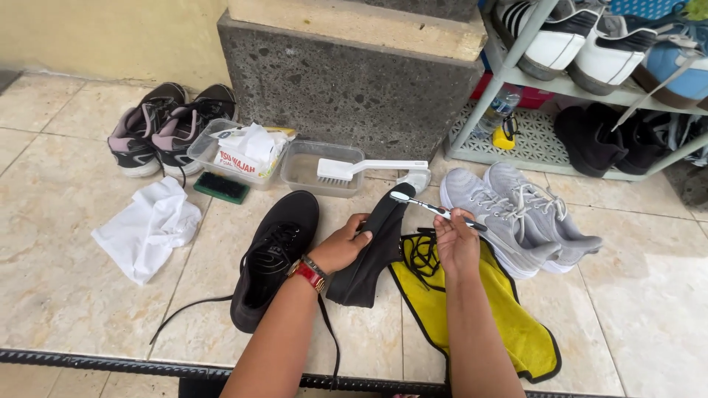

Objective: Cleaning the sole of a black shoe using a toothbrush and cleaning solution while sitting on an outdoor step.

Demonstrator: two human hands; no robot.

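At the bottom centre of the frame the two forearms come up from the lower edge. The left hand (343, 247), with a red watch (308, 273) on its wrist, is closed around a black shoe (372, 250) held up off the floor, sole side turned toward the camera. The right hand (456, 239) is closed on the handle of a toothbrush (431, 208), whose head rests against the upper end of that shoe, just above centre frame. Judging by this, the scrubbing of the held shoe is the step in hand; the next stroke would call for a firm left grip so the shoe does not twist, and short passes of the bristles along the edge.

Under the right forearm lies a yellow cloth (516, 335) with a bundle of black laces (422, 254) on it. Left of the held shoe, its black mate (276, 254) sits on the tiled floor (66, 295) with a lace trailing toward the lower left. Right of centre stand two grey sneakers (516, 214). At mid-left lies a white rag (147, 228). Farther up, a clear tub (321, 169) carries a white scrub brush (361, 169); beside it a second tub (236, 155) holds a packet and paper, a dark brush (221, 187) in front. A dark pair with pink trim (162, 129) sits upper left, and a shoe rack (590, 96) fills the upper right
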